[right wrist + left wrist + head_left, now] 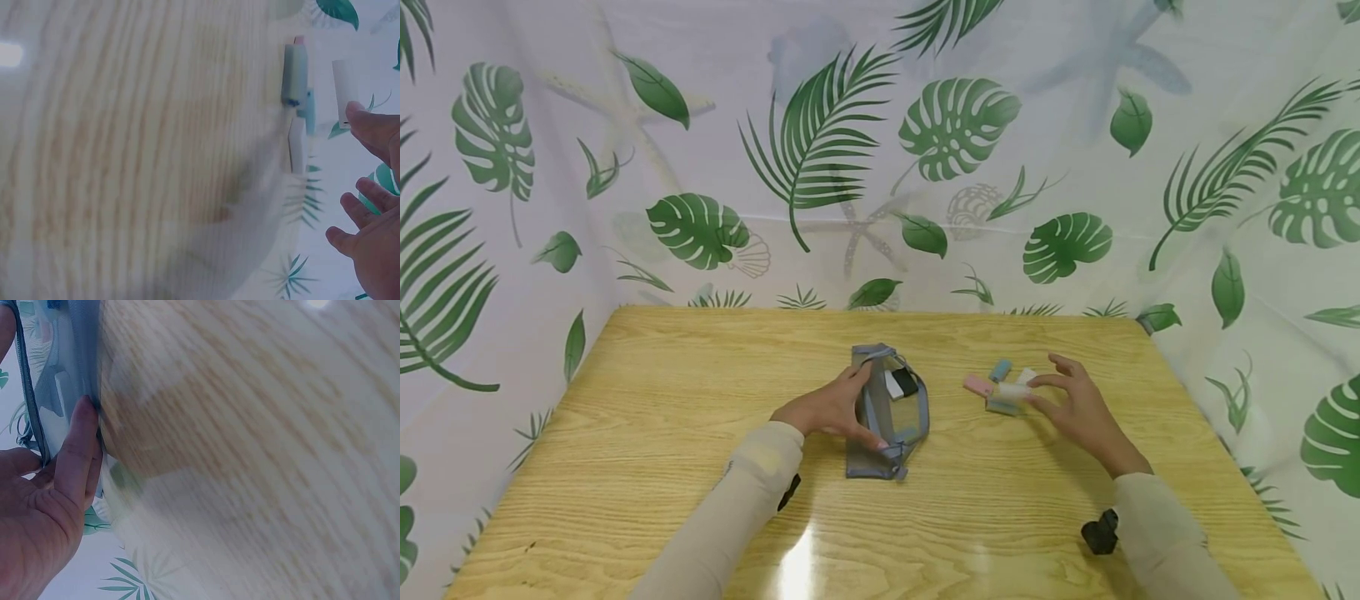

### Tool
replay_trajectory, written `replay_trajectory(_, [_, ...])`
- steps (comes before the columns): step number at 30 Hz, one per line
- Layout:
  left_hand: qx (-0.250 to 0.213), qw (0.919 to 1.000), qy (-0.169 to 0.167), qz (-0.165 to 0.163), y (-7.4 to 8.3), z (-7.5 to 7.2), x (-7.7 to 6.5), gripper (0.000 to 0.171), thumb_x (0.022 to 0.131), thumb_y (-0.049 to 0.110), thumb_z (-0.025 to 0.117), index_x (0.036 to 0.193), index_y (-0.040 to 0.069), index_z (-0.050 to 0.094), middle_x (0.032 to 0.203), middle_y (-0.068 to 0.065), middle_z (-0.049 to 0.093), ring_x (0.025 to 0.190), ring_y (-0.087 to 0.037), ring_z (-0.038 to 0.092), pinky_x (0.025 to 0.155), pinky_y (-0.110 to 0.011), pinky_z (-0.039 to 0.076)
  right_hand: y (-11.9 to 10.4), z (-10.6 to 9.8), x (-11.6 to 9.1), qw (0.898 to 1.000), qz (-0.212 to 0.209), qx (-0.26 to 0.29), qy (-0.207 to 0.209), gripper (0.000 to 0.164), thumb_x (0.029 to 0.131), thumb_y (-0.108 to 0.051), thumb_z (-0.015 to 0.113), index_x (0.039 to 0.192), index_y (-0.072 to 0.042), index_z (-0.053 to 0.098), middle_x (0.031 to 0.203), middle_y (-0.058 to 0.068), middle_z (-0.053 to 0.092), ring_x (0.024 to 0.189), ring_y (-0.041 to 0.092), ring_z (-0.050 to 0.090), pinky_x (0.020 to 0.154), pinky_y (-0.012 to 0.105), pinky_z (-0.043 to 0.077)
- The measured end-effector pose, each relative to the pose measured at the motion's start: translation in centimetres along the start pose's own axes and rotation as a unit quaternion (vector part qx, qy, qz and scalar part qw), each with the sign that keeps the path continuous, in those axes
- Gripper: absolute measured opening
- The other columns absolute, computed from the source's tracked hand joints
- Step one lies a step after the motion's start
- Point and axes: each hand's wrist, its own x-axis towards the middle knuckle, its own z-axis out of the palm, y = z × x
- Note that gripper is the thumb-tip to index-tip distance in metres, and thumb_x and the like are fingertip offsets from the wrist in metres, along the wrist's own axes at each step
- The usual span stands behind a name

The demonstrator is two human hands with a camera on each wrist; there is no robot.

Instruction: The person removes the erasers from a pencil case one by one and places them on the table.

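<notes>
A grey-blue mesh zip pouch point(859, 450) lies on the table with its mouth spread. Inside it are a white block and a black block point(905, 382), plus a greenish piece lower down. My left hand point(831, 408) grips the pouch by its left side, fingers and thumb spread along the rim; the left wrist view shows fingers against the mesh. Between thumb and fingertip, my right hand point(1078, 417) pinches a small white rectangular block point(344, 87) above the table. Beneath and beside it lie a pink block point(977, 384), a blue block point(1001, 370), a grey-green block point(295, 75) and another white block point(297, 145).
The light wooden table point(662, 375) runs back to a white cloth point(850, 275) printed with green leaves, which also hangs at both sides. A black wrist device point(1101, 532) sits by the right sleeve.
</notes>
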Motion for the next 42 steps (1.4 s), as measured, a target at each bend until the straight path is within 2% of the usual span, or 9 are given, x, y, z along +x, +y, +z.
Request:
replay_trajectory(8, [-0.001, 1.0, 0.001, 0.003, 0.0, 0.0, -0.1, 0.127, 0.079, 0.042, 0.088, 0.163, 0.006, 0.001, 0.168, -0.021, 0.003, 0.154, -0.035, 0.012, 0.117, -0.052, 0.03, 1.8, -0.7, -0.8, 1.0, 0.023, -0.01, 0.0, 0.024, 0.094, -0.01, 0.074, 0.11, 0.008, 0.072, 0.147, 0.042, 0.033, 0.13, 0.063, 0.035, 0.097, 0.076, 0.035])
replay_trajectory(16, [0.004, 1.0, 0.001, 0.007, -0.1, 0.0, 0.1, 0.127, 0.079, 0.041, 0.088, 0.163, 0.005, 0.001, 0.167, -0.022, 0.005, 0.153, -0.036, 0.014, 0.117, -0.052, 0.03, 2.8, -0.8, -1.4, 0.999, 0.041, -0.015, -0.004, 0.023, 0.093, -0.007, 0.075, 0.107, 0.01, 0.072, 0.145, 0.043, 0.033, 0.129, 0.064, 0.035, 0.098, 0.075, 0.035])
replay_trajectory(20, [0.006, 1.0, 0.0, 0.005, -0.1, 0.0, 0.1, 0.127, 0.079, 0.042, 0.088, 0.163, 0.005, 0.0, 0.167, -0.021, 0.004, 0.154, -0.035, 0.013, 0.117, -0.052, 0.03, 3.1, -0.8, -1.6, 0.999, 0.053, -0.007, -0.008, 0.02, 0.092, -0.004, 0.074, 0.106, 0.011, 0.072, 0.145, 0.043, 0.031, 0.13, 0.064, 0.033, 0.1, 0.075, 0.033])
replay_trajectory(25, [0.013, 0.9999, 0.001, 0.0, -0.1, 0.0, 0.1, 0.127, 0.078, 0.045, 0.087, 0.164, 0.007, 0.001, 0.167, -0.021, 0.004, 0.153, -0.035, 0.014, 0.116, -0.052, 0.031, 3.4, -0.7, -1.8, 0.999, 0.049, -0.011, -0.004, 0.017, 0.09, 0.0, 0.075, 0.103, 0.011, 0.073, 0.144, 0.044, 0.032, 0.128, 0.065, 0.035, 0.099, 0.076, 0.033])
replay_trajectory(42, [0.016, 0.9999, -0.001, -0.001, 0.1, -0.1, 0.0, 0.127, 0.079, 0.046, 0.087, 0.164, 0.008, 0.0, 0.168, -0.021, 0.004, 0.154, -0.035, 0.013, 0.117, -0.052, 0.03, 4.0, -0.2, -2.1, 0.997, 0.069, -0.013, -0.023, 0.022, 0.092, -0.006, 0.075, 0.107, 0.01, 0.073, 0.145, 0.044, 0.031, 0.13, 0.064, 0.033, 0.1, 0.075, 0.033])
